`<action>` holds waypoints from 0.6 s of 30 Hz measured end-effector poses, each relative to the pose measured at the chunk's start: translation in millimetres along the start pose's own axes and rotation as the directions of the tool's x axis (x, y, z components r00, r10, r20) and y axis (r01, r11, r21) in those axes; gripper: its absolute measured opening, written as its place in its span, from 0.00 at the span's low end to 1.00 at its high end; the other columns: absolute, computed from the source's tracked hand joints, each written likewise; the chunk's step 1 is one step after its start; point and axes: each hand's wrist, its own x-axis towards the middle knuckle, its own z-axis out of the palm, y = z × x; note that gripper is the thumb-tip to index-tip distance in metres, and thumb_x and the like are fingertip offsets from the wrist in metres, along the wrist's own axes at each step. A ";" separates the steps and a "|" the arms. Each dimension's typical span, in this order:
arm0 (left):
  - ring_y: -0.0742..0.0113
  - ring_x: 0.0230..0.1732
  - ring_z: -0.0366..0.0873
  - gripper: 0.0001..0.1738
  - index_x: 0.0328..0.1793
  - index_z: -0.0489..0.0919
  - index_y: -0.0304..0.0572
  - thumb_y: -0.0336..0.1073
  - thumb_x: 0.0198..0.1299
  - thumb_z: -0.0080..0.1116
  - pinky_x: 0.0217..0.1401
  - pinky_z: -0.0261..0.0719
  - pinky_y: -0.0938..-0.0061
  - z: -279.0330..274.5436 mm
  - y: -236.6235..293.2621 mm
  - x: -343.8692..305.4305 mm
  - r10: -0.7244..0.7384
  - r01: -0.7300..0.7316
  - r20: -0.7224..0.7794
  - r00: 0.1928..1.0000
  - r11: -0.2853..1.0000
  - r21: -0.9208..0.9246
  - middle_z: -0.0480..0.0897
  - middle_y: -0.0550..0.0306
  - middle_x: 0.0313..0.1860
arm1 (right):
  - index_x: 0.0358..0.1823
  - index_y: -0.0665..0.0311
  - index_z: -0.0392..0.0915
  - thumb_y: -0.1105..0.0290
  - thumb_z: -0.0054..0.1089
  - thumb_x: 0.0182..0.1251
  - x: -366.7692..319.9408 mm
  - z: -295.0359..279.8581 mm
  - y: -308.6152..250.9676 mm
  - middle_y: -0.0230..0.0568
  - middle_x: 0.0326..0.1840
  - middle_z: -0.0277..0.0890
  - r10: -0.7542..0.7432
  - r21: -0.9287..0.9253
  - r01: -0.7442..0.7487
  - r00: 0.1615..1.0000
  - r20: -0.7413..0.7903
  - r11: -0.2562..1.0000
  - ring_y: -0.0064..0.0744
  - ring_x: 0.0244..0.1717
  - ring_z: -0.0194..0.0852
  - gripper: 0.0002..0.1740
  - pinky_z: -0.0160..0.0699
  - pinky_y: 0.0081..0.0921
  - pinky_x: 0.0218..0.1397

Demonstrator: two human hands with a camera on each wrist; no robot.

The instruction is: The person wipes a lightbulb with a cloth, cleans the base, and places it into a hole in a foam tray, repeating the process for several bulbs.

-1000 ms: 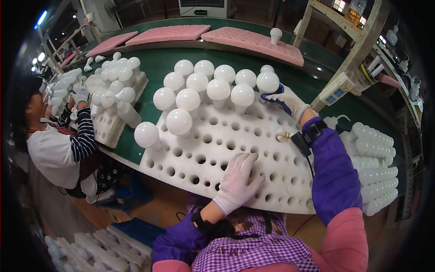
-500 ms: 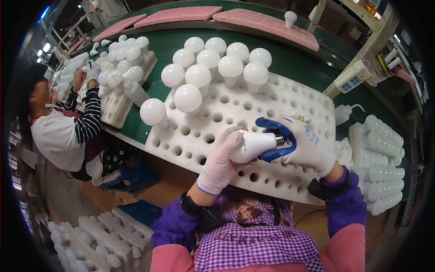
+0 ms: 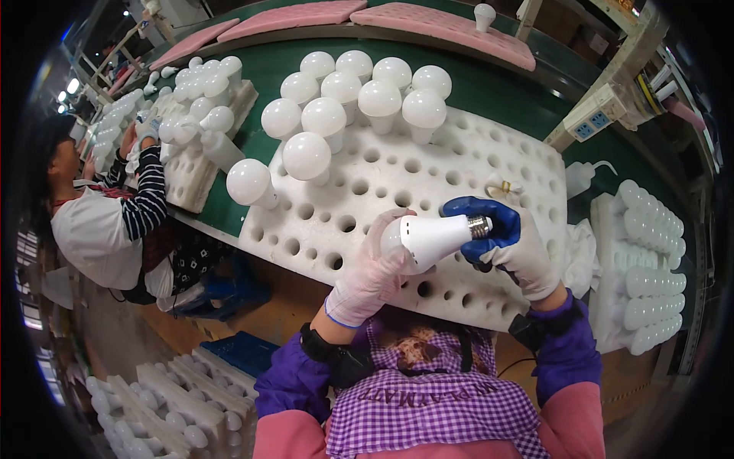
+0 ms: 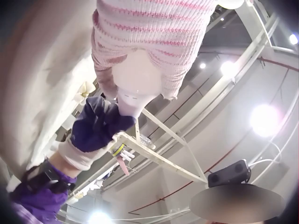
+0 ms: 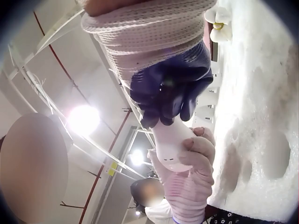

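A white light bulb (image 3: 436,241) lies sideways between both hands, over the near part of a white foam board (image 3: 474,172). My left hand (image 3: 367,275), in a pale pink-and-white knit glove, grips the round globe end. In the right wrist view its fingers wrap the bulb (image 5: 170,144). My right hand (image 3: 516,249) wears a white glove with blue-coated fingers, curled at the metal screw base (image 3: 480,226). In the left wrist view the blue fingers (image 4: 98,123) meet the bulb's narrow end. Several bulbs (image 3: 323,116) stand globe-up in the board's far left holes.
A small white-and-gold flower-like piece (image 3: 503,187) lies on the board. Rows of bulbs (image 3: 654,281) and a squeeze bottle (image 3: 582,177) stand at the right. Pink foam sheets (image 3: 443,30) line the back. At the left another person (image 3: 99,222) works beside more bulbs (image 3: 206,80).
My right hand brought a bulb from the board's far edge to the left hand, which took its globe. Since then the right fingers have shifted around the base, showing more of its metal.
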 end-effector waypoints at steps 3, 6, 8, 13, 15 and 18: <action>0.62 0.59 0.70 0.46 0.69 0.55 0.39 0.45 0.51 0.70 0.53 0.79 0.71 -4.8 5.1 0.4 0.040 -0.058 0.064 0.997 0.946 0.317 0.65 0.51 0.62 | 0.55 0.65 0.77 0.77 0.71 0.51 -2.8 -0.7 -0.6 0.33 0.49 0.79 0.032 0.024 -0.031 0.999 -0.021 0.999 0.15 0.41 0.75 0.26 0.76 0.12 0.39; 0.63 0.61 0.68 0.47 0.70 0.56 0.39 0.36 0.46 0.73 0.57 0.76 0.71 1.1 4.0 0.6 0.170 -0.207 0.119 0.978 0.835 0.509 0.65 0.51 0.62 | 0.53 0.65 0.78 0.77 0.68 0.54 -6.2 1.4 -1.4 0.31 0.40 0.79 0.081 0.057 -0.078 0.994 -0.067 0.995 0.11 0.31 0.71 0.22 0.68 0.08 0.27; 0.63 0.62 0.67 0.49 0.70 0.56 0.39 0.29 0.42 0.73 0.60 0.74 0.70 -1.3 0.9 0.2 0.262 -0.302 0.165 0.951 0.670 0.678 0.64 0.51 0.63 | 0.53 0.65 0.78 0.76 0.67 0.56 -6.6 7.1 -3.7 0.30 0.35 0.79 0.105 0.060 -0.100 0.990 -0.091 0.993 0.09 0.27 0.68 0.21 0.63 0.07 0.22; 0.62 0.57 0.72 0.47 0.68 0.59 0.41 0.30 0.40 0.73 0.58 0.74 0.70 3.9 -2.2 -1.7 0.309 -0.276 0.113 0.944 0.558 0.782 0.69 0.50 0.59 | 0.53 0.67 0.77 0.73 0.66 0.59 -9.7 12.5 -3.7 0.29 0.32 0.76 0.090 -0.001 -0.091 0.985 -0.148 0.996 0.10 0.25 0.67 0.20 0.65 0.09 0.25; 0.62 0.53 0.74 0.46 0.68 0.59 0.40 0.31 0.42 0.72 0.53 0.77 0.71 4.1 0.9 -3.5 0.259 -0.218 0.061 0.964 0.638 0.738 0.71 0.49 0.56 | 0.54 0.67 0.76 0.72 0.67 0.59 -8.5 12.8 0.6 0.31 0.36 0.77 0.050 -0.039 -0.055 0.990 -0.132 0.998 0.12 0.29 0.70 0.21 0.70 0.10 0.28; 0.64 0.45 0.77 0.43 0.67 0.59 0.40 0.34 0.45 0.69 0.41 0.80 0.73 8.4 16.0 -5.5 -0.007 0.033 -0.061 0.998 0.897 0.440 0.74 0.48 0.50 | 0.55 0.70 0.75 0.68 0.71 0.55 -6.0 9.1 12.0 0.36 0.47 0.79 -0.216 -0.197 0.202 0.975 -0.051 0.959 0.19 0.42 0.75 0.26 0.78 0.17 0.44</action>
